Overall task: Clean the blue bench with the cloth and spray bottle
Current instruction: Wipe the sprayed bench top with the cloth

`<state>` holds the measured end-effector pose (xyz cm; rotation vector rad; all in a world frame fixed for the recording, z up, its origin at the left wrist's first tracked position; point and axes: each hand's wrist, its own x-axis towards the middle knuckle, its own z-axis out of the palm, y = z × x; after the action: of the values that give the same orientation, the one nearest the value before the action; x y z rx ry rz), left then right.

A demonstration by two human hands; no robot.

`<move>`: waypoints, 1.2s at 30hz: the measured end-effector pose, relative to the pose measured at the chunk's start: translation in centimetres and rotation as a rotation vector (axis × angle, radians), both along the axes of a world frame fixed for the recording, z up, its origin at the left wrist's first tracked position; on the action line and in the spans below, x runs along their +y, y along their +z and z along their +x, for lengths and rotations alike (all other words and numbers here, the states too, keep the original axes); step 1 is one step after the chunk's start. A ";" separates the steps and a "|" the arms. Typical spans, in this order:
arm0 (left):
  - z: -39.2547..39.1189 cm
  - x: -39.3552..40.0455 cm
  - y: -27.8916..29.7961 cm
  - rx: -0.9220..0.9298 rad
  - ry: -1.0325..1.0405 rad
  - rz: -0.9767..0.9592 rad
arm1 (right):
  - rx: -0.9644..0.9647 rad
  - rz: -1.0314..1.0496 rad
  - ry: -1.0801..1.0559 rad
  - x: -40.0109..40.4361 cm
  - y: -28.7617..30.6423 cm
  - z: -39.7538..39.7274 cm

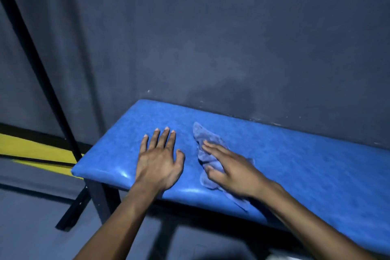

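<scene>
A blue padded bench (306, 167) runs from the left middle to the lower right, set against a dark wall. A crumpled pale blue cloth (205, 139) lies on its seat near the left end. My right hand (230, 167) lies flat on top of the cloth, fingers spread and pressing it onto the seat. My left hand (159, 160) rests palm down on the bare seat just left of the cloth, fingers apart and holding nothing. No spray bottle is in view.
A dark grey wall (211, 38) stands right behind the bench. A black slanted metal bar (40, 69) crosses the left side. Yellow and black floor stripes (31, 150) lie beyond the bench's left end. A dark bench leg (101, 200) stands under that end.
</scene>
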<state>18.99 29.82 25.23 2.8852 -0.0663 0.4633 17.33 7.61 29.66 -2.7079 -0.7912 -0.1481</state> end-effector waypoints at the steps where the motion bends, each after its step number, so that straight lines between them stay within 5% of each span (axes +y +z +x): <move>1: 0.0 -0.1 0.0 -0.003 0.011 0.006 | -0.007 -0.001 0.011 -0.2 0.0 -0.6; 9: 0.1 0.2 0.1 0.015 -0.013 0.024 | 0.119 0.090 -0.165 5.0 2.0 7.9; 15: 0.2 0.7 0.0 0.054 -0.056 0.023 | 0.126 0.097 -0.250 -3.5 1.5 9.8; 20: -0.2 0.9 0.3 0.091 -0.078 0.057 | 0.207 0.366 -0.512 -15.1 3.1 1.3; 24: -0.5 0.3 1.0 0.145 -0.123 0.077 | 0.125 0.058 -0.701 -20.6 1.5 -5.8; 29: -0.1 -0.8 2.8 0.316 -0.136 0.114 | 0.101 0.032 -0.457 -16.8 0.1 -9.5; 36: -0.8 -10.4 3.3 0.208 -0.314 0.002 | 0.074 0.089 -0.383 -11.5 1.4 -4.9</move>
<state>18.17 19.46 28.52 2.8329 -0.4760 0.1046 12.47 -3.88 31.07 -2.7312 -0.2328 -0.1628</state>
